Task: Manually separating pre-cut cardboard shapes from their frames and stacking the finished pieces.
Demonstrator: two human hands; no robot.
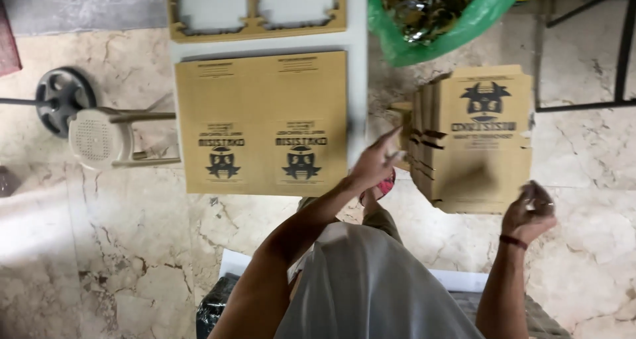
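My left hand [376, 161] hovers with fingers spread between a flat brown printed cardboard sheet [262, 122] on the white table and a stack of folded cardboard pieces [474, 137] on the floor to the right. It holds nothing. My right hand [528, 213] is raised just right of the stack's near corner, fingers loosely curled, with a dark band on the wrist; nothing visible in it. Both hands are blurred.
A cut-out cardboard frame [255, 24] lies at the table's far end. A green plastic bag [457, 28] of scraps sits behind the stack. A white plastic stool [99, 137] and a round black weight [63, 97] stand at left on the marble floor.
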